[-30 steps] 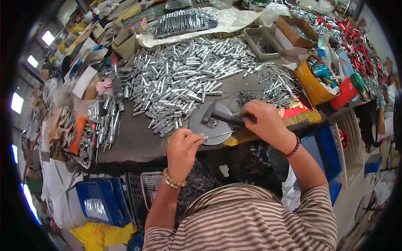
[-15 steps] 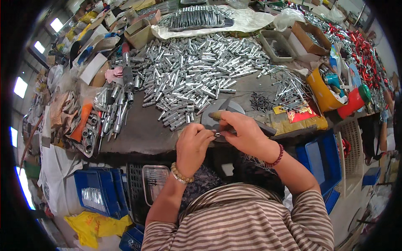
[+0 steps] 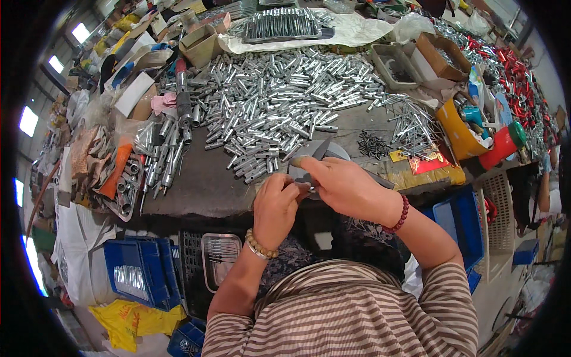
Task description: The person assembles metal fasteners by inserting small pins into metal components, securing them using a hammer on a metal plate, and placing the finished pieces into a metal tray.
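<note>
Just over the table's front edge, my left hand [image 3: 277, 209] and my right hand [image 3: 351, 185] meet with their fingers pinched together. A small shiny metal piece [image 3: 312, 188] shows between the fingertips; most of it is hidden. Right behind my hands lies a round grey disc [image 3: 338, 152] with a dark blade-like piece [image 3: 322, 147] on it. A dark bar-shaped handle [image 3: 381, 181] sticks out beyond my right hand. Further back spreads a big heap of silver metal tubes [image 3: 279, 101]. To the right lie small black screws [image 3: 373, 145] and long silver rods [image 3: 411, 124].
Sockets and tools [image 3: 169, 146] crowd the table's left side. At right stand a yellow container [image 3: 461, 128] and a red bottle [image 3: 499, 149] with a green cap. Blue crates [image 3: 134, 271] sit below on the left, another blue crate [image 3: 458, 223] on the right.
My right hand has turned slightly, its back now more over the fingertips, and the index finger is drawn in nearer the small piece. My left hand stays nearly in place.
</note>
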The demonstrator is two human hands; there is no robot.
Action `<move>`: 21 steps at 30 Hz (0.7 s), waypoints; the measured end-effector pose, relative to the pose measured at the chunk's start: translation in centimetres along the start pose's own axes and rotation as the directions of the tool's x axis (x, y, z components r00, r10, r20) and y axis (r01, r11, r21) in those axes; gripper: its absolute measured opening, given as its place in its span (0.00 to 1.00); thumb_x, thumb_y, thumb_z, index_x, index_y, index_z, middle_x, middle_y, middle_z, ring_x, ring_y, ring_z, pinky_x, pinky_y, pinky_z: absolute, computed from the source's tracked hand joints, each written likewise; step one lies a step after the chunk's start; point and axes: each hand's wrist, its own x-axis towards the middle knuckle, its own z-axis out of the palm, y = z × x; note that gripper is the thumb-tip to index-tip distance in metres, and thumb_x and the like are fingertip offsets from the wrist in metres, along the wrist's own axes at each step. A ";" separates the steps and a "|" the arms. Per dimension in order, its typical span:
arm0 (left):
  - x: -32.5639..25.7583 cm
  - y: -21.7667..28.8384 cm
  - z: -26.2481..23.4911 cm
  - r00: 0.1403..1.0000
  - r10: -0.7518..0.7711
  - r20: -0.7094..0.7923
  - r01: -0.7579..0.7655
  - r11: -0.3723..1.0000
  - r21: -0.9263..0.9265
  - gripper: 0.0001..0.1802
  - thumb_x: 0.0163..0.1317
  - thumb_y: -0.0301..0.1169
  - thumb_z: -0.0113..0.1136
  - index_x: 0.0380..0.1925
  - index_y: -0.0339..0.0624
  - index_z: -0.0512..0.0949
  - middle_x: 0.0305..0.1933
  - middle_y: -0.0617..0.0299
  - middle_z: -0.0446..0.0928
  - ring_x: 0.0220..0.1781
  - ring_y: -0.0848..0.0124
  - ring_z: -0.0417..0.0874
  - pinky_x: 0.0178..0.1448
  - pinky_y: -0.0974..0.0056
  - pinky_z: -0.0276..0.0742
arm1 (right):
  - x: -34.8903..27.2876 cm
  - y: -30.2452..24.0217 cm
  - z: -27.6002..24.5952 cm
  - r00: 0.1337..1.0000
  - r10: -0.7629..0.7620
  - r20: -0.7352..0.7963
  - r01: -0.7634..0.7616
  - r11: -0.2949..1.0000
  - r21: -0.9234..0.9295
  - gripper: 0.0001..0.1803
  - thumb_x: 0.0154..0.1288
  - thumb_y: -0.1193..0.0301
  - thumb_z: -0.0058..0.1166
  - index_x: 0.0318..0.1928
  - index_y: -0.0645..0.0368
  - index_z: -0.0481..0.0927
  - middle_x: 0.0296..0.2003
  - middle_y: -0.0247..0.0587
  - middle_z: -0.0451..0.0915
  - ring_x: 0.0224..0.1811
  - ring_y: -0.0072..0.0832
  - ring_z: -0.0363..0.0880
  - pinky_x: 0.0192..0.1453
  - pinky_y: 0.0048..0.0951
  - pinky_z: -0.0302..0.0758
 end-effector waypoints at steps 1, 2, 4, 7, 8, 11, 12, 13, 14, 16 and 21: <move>0.1 -0.1 0.1 1.000 0.008 0.005 -0.008 1.000 0.014 0.13 0.57 0.15 0.66 0.41 0.38 0.87 0.41 0.53 0.79 0.45 0.53 0.83 0.48 0.54 0.79 | 0.1 -0.2 -0.2 0.999 0.012 0.037 -0.010 0.999 -0.047 0.21 0.65 0.80 0.57 0.58 0.57 0.71 0.33 0.51 0.81 0.41 0.54 0.83 0.43 0.53 0.77; 0.0 -0.2 0.1 1.000 0.016 0.006 -0.016 1.000 0.008 0.13 0.57 0.15 0.66 0.41 0.38 0.87 0.41 0.53 0.79 0.45 0.53 0.83 0.48 0.54 0.79 | 0.3 -0.4 0.0 0.999 0.017 0.032 -0.016 0.998 -0.053 0.21 0.65 0.80 0.57 0.58 0.57 0.71 0.33 0.51 0.81 0.41 0.54 0.83 0.43 0.53 0.77; -0.4 -0.5 0.4 1.000 -0.026 -0.010 0.027 0.999 0.041 0.08 0.60 0.26 0.73 0.39 0.45 0.87 0.40 0.55 0.78 0.44 0.52 0.82 0.46 0.50 0.78 | 0.6 -0.5 0.4 0.989 -0.144 0.008 0.145 0.986 -0.078 0.23 0.63 0.79 0.58 0.59 0.57 0.72 0.35 0.49 0.82 0.43 0.52 0.83 0.45 0.51 0.78; -0.3 -0.7 0.7 0.998 -0.040 -0.044 0.040 0.999 0.015 0.09 0.60 0.27 0.74 0.40 0.44 0.87 0.40 0.54 0.79 0.44 0.50 0.83 0.46 0.50 0.78 | 0.6 -0.6 1.0 0.984 -0.176 -0.009 0.174 0.979 -0.101 0.24 0.62 0.78 0.60 0.59 0.57 0.72 0.37 0.47 0.83 0.45 0.49 0.83 0.47 0.49 0.79; -0.5 -0.5 0.4 0.999 -0.019 -0.039 0.020 0.999 0.026 0.09 0.61 0.25 0.72 0.41 0.43 0.87 0.41 0.53 0.80 0.44 0.49 0.83 0.45 0.50 0.78 | 0.5 -0.7 0.8 0.982 -0.186 0.006 0.186 0.975 -0.119 0.23 0.62 0.76 0.60 0.58 0.57 0.72 0.38 0.44 0.83 0.46 0.46 0.83 0.48 0.47 0.80; -0.2 -0.2 0.6 0.999 -0.042 -0.003 0.042 0.999 0.007 0.11 0.61 0.21 0.69 0.43 0.43 0.87 0.42 0.51 0.80 0.43 0.49 0.83 0.45 0.50 0.78 | -0.4 -0.4 1.2 0.984 -0.175 -0.036 0.166 0.969 -0.185 0.23 0.63 0.74 0.59 0.59 0.56 0.72 0.38 0.43 0.82 0.44 0.46 0.83 0.47 0.47 0.79; -0.5 -0.6 0.8 0.998 -0.058 -0.005 0.058 0.998 -0.009 0.12 0.61 0.18 0.65 0.43 0.42 0.88 0.42 0.50 0.80 0.44 0.50 0.83 0.47 0.50 0.78 | -0.9 -0.4 1.6 0.983 -0.163 -0.085 0.138 0.959 -0.246 0.26 0.63 0.75 0.60 0.62 0.54 0.75 0.38 0.38 0.80 0.44 0.42 0.82 0.48 0.42 0.79; -0.6 -0.6 0.8 0.999 -0.035 0.002 0.035 0.999 -0.027 0.12 0.61 0.18 0.65 0.43 0.42 0.88 0.42 0.50 0.80 0.44 0.50 0.83 0.47 0.50 0.78 | -1.2 -0.3 1.8 0.984 -0.148 -0.098 0.117 0.957 -0.266 0.26 0.63 0.75 0.60 0.62 0.54 0.75 0.38 0.38 0.80 0.44 0.42 0.82 0.48 0.42 0.79; -0.5 -0.5 0.7 0.999 -0.050 0.012 0.051 0.996 -0.073 0.11 0.60 0.18 0.66 0.42 0.41 0.88 0.42 0.51 0.79 0.44 0.51 0.82 0.48 0.51 0.77 | -1.6 -0.1 1.9 0.979 -0.138 -0.152 0.093 0.957 -0.274 0.25 0.63 0.74 0.60 0.61 0.54 0.77 0.37 0.38 0.79 0.44 0.41 0.82 0.48 0.41 0.79; -0.4 -0.2 0.2 0.999 -0.047 0.028 0.050 0.990 -0.131 0.11 0.60 0.18 0.67 0.41 0.41 0.88 0.41 0.51 0.79 0.44 0.52 0.81 0.48 0.51 0.77 | -2.3 0.2 1.8 0.957 -0.111 -0.268 0.026 0.953 -0.301 0.21 0.62 0.74 0.60 0.58 0.54 0.80 0.39 0.39 0.79 0.44 0.40 0.81 0.48 0.41 0.79; -0.2 0.4 -0.2 0.995 -0.091 0.051 0.096 0.990 -0.103 0.09 0.60 0.17 0.68 0.40 0.36 0.86 0.41 0.54 0.75 0.45 0.58 0.80 0.51 0.59 0.76 | -4.1 2.7 0.7 0.946 0.008 -0.323 -0.149 0.899 -0.412 0.18 0.61 0.74 0.61 0.53 0.56 0.80 0.40 0.40 0.78 0.46 0.41 0.81 0.51 0.42 0.79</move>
